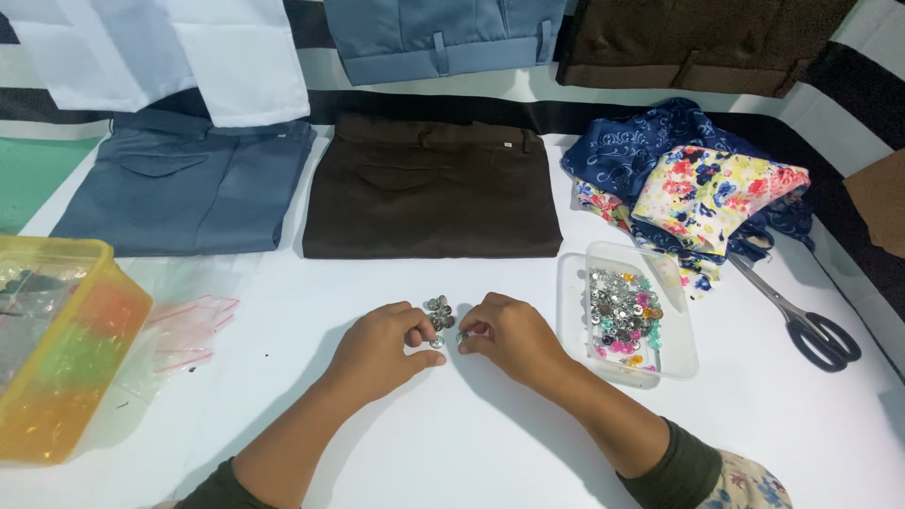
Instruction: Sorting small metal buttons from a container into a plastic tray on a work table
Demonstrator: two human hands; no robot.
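Note:
A small pile of silver metal buttons [438, 308] lies on the white table [452, 434]. My left hand [379, 349] rests on the table just left of the pile, its fingertips pinching one silver button [436, 342]. My right hand [512, 337] sits just right of the pile, fingers curled and pinching another small silver piece [461, 336]. The two hands almost touch below the pile.
A clear plastic box [675, 344] of coloured shiny beads stands right of my right hand. Scissors [806, 320] lie farther right. Folded brown trousers [432, 188], grey-blue trousers [189, 188] and floral cloth [702, 184] lie behind. A yellow tub [57, 353] and plastic bags [184, 325] are at left.

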